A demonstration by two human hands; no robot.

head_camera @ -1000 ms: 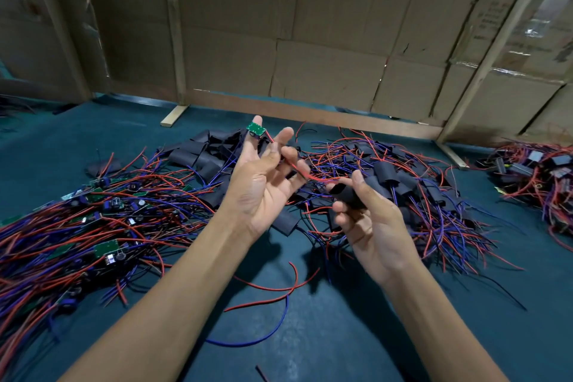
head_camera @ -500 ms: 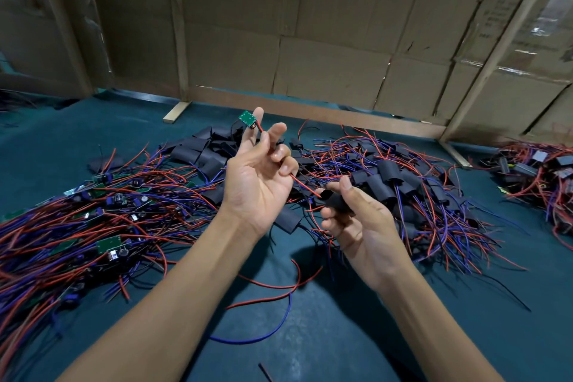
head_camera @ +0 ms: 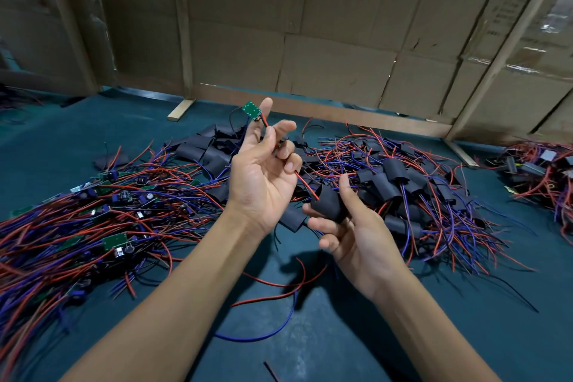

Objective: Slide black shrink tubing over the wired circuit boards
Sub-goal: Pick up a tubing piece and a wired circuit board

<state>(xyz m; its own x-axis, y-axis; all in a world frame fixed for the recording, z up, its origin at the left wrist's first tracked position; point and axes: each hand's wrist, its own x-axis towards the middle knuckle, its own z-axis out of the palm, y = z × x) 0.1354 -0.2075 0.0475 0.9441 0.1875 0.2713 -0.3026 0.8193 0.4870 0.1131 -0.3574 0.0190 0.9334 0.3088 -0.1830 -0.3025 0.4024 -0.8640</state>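
My left hand [head_camera: 262, 177] is raised palm-up and pinches the red and black wires of a small green circuit board [head_camera: 251, 109], which stands above my fingertips. The red wire [head_camera: 305, 184] runs down from that hand into a short black shrink tube [head_camera: 330, 203]. My right hand [head_camera: 350, 232] grips that tube between thumb and fingers, just right of and below my left hand. The wire's tail hangs under the hands onto the teal mat.
A heap of bare wired boards [head_camera: 93, 214] lies at the left. Loose black tubes [head_camera: 204, 149] sit behind my left hand. Sleeved boards with wires [head_camera: 412, 192] pile up at the right, more at the far right [head_camera: 539, 170]. Cardboard walls [head_camera: 325, 40] stand behind.
My left hand has lifted the board higher and drawn the wire up. My right hand has shifted the tube slightly along the wire, closer to my left hand.
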